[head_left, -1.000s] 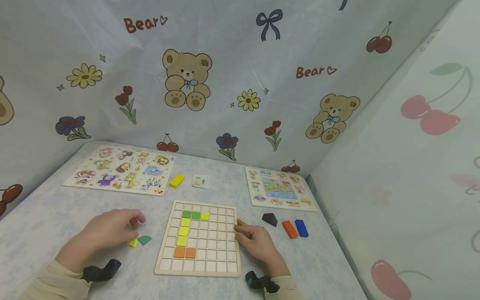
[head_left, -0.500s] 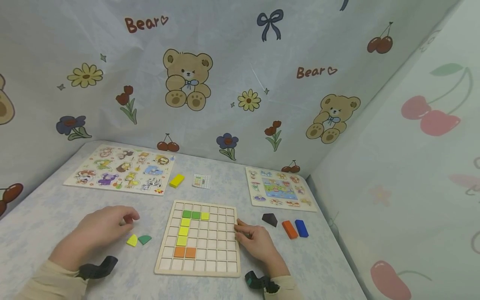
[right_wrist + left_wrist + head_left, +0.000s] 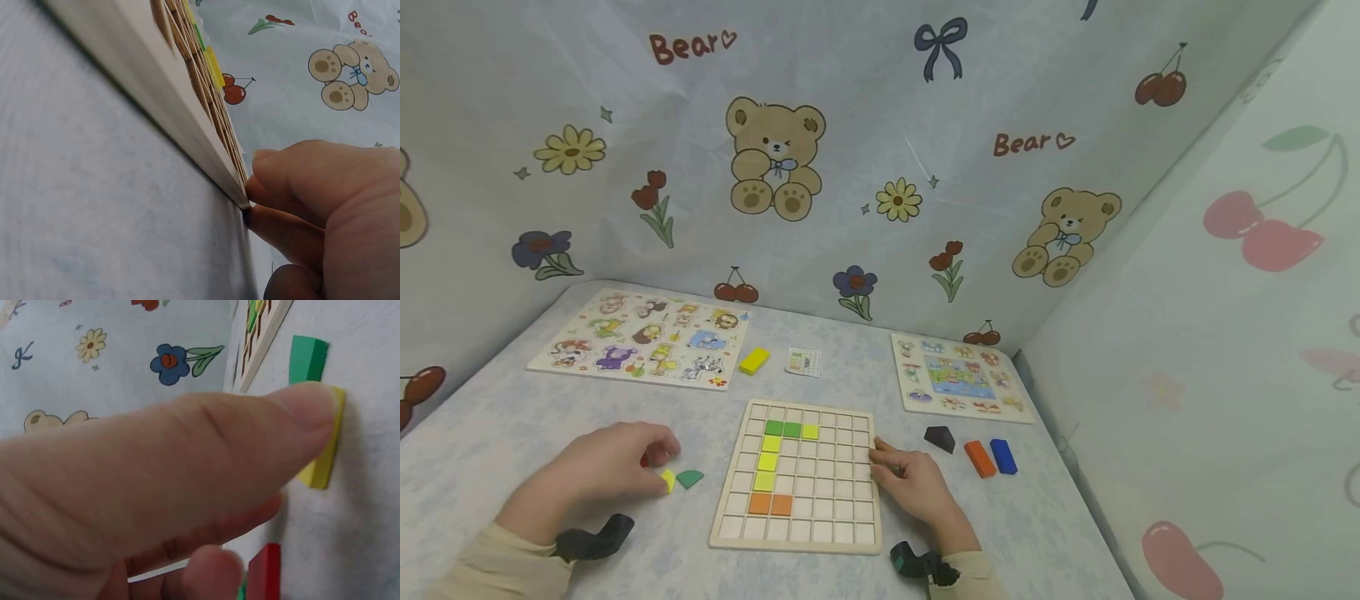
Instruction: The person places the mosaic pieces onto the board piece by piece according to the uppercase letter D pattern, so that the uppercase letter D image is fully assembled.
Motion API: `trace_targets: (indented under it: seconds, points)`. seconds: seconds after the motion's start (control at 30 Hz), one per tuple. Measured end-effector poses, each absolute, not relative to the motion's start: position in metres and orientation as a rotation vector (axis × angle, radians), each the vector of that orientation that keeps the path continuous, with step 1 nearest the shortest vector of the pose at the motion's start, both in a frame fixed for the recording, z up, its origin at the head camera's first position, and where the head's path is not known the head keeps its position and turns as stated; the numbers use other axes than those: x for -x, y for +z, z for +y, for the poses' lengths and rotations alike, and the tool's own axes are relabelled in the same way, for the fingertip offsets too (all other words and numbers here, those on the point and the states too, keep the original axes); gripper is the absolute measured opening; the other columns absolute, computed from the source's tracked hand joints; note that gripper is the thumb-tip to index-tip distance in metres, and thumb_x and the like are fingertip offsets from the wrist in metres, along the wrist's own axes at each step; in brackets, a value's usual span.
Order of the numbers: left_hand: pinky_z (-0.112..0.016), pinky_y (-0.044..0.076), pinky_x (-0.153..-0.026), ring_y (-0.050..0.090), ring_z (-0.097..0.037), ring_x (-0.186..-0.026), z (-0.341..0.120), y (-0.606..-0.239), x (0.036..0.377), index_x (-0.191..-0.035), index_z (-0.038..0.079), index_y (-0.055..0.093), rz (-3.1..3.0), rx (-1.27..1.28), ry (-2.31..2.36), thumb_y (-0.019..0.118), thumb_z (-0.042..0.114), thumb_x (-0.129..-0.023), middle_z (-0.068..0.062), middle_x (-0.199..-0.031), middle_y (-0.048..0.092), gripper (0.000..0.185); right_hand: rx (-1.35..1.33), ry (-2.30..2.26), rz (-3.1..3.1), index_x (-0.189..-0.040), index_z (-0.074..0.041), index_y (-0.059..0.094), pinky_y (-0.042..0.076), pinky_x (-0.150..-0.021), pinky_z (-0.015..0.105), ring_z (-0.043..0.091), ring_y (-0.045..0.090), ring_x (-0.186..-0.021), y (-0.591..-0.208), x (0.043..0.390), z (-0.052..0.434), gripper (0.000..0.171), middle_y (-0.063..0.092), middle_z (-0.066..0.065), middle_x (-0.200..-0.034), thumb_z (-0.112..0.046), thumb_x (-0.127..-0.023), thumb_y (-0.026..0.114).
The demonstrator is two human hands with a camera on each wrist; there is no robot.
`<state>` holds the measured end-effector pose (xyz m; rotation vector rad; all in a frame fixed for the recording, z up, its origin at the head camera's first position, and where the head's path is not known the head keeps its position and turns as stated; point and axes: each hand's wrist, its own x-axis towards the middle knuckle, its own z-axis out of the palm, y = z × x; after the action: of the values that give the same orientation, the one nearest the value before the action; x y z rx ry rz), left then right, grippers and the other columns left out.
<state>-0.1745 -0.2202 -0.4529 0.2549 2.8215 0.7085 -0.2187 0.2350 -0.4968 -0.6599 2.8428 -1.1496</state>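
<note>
A square wooden grid board (image 3: 831,479) lies on the table, with green, yellow and orange square tiles in some cells. My right hand (image 3: 917,492) holds its right edge with the fingertips, seen close in the right wrist view. Left of the board, my left hand (image 3: 610,467) is low over the table, fingers loosely bent. Its thumb (image 3: 300,419) overlaps a yellow quarter-round piece (image 3: 322,465); contact is unclear. A green quarter-round piece (image 3: 689,479) lies just right of that. Under the fingers a red piece (image 3: 265,572) shows, with a bit of green beside it, mostly hidden.
Behind the board lie a yellow block (image 3: 754,361) and a small printed grid card (image 3: 803,362). An animal puzzle board (image 3: 643,337) is at the back left, another picture board (image 3: 962,379) at the back right. Black (image 3: 940,438), red-orange (image 3: 979,458) and blue (image 3: 1003,457) pieces lie right.
My left hand drew back left from the yellow and green pieces, then came down again, its thumb now over the yellow one. A red piece shows under it. My right hand stays at the board.
</note>
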Motion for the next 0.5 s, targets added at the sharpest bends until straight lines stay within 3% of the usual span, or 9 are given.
trace_targets:
  seconds: [0.27, 0.5]
  points:
    - [-0.043, 0.050, -0.074, 0.058, -0.011, -0.085, -0.2131, -0.4550, 0.1765, -0.099, 0.023, 0.071, 2.870, -0.296, 0.625, 0.090, 0.031, -0.072, 0.009, -0.093, 0.066, 0.034, 0.671, -1.154, 2.845, -0.127, -0.016, 0.074, 0.048, -0.106, 0.051, 0.025, 0.061, -0.131, -0.4979, 0.2192, 0.2346, 0.032, 0.064, 0.002, -0.141, -0.030, -0.099, 0.069]
    - [-0.044, 0.051, -0.076, 0.059, -0.012, -0.086, -0.2118, -0.4557, 0.1768, -0.100, 0.022, 0.071, 2.856, -0.290, 0.622, 0.093, 0.036, -0.070, 0.008, -0.095, 0.066, 0.040, 0.667, -1.165, 2.834, -0.128, -0.015, 0.074, 0.048, -0.106, 0.052, 0.026, 0.060, -0.132, -0.4974, 0.2194, 0.2348, 0.033, 0.063, 0.002, -0.142, -0.031, -0.100, 0.069]
